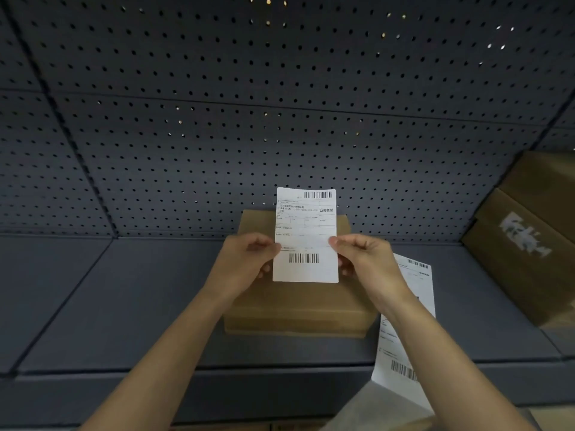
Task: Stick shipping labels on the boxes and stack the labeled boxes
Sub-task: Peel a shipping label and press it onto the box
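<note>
Paper label (pixel 306 234), perhaps over cardboard box (pixel 298 306)

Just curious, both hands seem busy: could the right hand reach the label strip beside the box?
Probably yes: the label strip lies nearby, below the right hand, which must first release the held label.

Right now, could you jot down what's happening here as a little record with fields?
held item: shipping label, printed side toward the camera
left hand: pinches the label's left edge
right hand: pinches the label's right edge
box: brown cardboard, on the shelf behind the label
spare labels: strip right of the box, overhanging the shelf edge
other boxes: stacked at far right
</note>
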Motion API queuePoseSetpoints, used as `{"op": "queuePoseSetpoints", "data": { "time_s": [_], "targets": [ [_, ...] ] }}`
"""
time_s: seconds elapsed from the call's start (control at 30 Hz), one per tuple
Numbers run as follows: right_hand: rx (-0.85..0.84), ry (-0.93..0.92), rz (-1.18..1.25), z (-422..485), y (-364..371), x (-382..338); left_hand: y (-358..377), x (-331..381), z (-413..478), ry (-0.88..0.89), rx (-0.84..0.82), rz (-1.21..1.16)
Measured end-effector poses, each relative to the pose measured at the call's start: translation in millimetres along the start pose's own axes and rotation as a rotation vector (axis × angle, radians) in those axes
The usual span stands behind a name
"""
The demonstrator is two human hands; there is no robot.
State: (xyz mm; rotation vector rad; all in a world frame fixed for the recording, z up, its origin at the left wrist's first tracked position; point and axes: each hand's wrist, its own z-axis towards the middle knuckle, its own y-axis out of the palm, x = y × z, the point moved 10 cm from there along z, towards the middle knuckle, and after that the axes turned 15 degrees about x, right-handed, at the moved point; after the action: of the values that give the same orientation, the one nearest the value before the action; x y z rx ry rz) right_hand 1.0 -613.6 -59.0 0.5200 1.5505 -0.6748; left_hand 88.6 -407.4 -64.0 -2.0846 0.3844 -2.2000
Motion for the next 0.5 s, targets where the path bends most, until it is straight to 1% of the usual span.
{"op": "queuePoseSetpoints", "data": {
  "time_s": [0.13,0.27,0.37,0.5],
  "targets": [
    [-0.040,0.055,-0.003,2.4,4.1,7.2,-3.5,0.7,2.3,0.013,-0.006,0.016],
    [-0.076,0.074,-0.072,1.2,5.5,8.0,-2.0,-1.9,3.8,-0.003,-0.046,0.028],
    [-0.105,0.085,-0.141,1.6,6.8,9.7,1.1,-7.7,4.8,-0.015,-0.081,0.068],
    [-0.149,0.107,-0.157,2.2,11.4,12.1,4.8,-11.0,4.3,-0.003,-0.126,0.136]
  ]
}}
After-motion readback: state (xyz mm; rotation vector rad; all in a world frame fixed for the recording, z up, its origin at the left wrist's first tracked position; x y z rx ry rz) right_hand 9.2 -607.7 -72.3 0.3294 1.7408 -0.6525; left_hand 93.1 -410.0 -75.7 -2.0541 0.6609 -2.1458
